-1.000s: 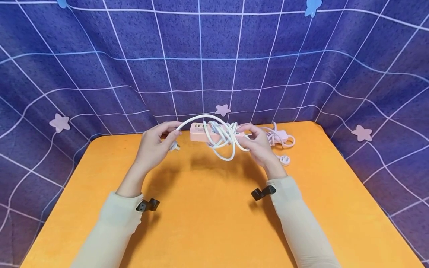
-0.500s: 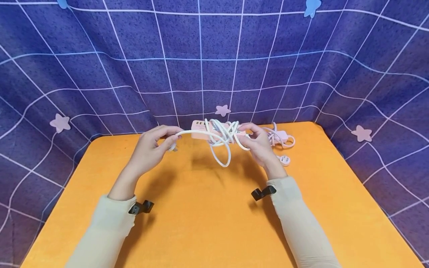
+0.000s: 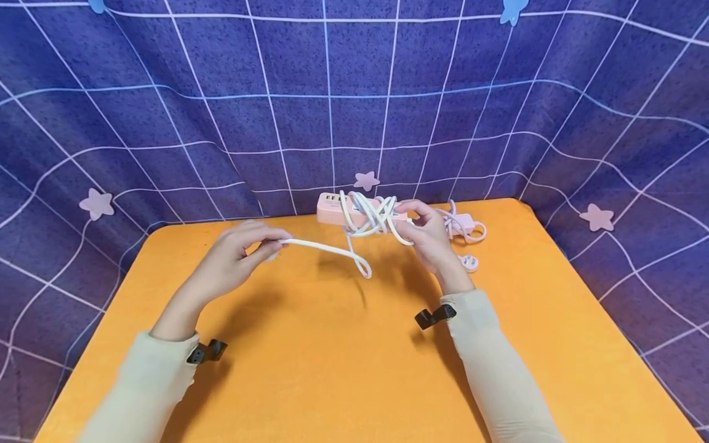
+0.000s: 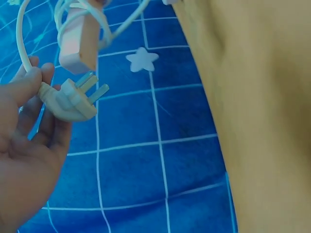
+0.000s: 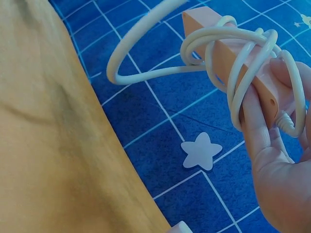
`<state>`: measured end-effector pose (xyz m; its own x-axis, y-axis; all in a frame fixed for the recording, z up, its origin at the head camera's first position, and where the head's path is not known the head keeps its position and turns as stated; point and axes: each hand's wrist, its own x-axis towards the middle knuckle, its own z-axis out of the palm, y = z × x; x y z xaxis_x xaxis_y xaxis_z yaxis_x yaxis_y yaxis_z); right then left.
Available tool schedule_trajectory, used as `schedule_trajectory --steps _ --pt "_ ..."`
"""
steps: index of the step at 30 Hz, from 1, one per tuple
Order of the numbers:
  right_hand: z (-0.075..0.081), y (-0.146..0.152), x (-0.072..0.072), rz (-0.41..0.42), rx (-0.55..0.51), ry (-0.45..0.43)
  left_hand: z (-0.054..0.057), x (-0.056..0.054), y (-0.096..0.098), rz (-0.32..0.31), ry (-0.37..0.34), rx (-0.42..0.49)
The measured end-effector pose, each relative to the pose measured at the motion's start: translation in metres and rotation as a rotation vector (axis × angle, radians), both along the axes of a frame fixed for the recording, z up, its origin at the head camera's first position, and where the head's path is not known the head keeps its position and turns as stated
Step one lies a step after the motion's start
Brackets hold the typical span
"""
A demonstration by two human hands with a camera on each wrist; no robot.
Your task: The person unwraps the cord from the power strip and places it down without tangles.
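Note:
A pink power strip (image 3: 330, 210) with USB ports is held above the table, its white cord (image 3: 321, 247) wound several times around the body. My right hand (image 3: 429, 239) grips the strip's right end, where the cord comes out, thumb and fingers on opposite sides. Off to the left, my left hand (image 3: 235, 255) pinches the cord's free end close to the plug (image 4: 71, 99). The plug's flat metal prongs show in the left wrist view; in the head view the hand mostly hides it. Between the hands the free cord runs out and bends in a small loop.
Behind my right hand, a second pink power strip (image 3: 464, 224) with a tangled cord lies at the back right of the orange table (image 3: 354, 369). Its round white plug (image 3: 469, 263) lies in front of it. A blue gridded curtain (image 3: 299, 123) with stars hangs around the table.
My left hand has moved left and down with the plug end, pulling the arched cord lower and straighter. The strip's left end has risen slightly; my right hand stays nearly in place.

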<state>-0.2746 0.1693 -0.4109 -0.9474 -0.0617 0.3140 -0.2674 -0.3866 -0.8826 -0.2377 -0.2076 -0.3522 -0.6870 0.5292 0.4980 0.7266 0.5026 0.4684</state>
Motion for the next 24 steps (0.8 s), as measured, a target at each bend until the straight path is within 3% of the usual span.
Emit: schedule_trajectory --steps 13,21,24 --pt "-0.002 0.000 -0.001 0.001 -0.029 0.011 -0.024 0.006 -0.046 -0.208 0.083 -0.099" --pt "-0.003 -0.002 0.000 0.016 -0.047 0.009 -0.051 0.009 -0.075 -0.232 0.131 -0.155" --pt "-0.003 -0.004 0.000 0.024 -0.049 0.010 -0.061 0.010 -0.086 -0.244 0.183 -0.182"
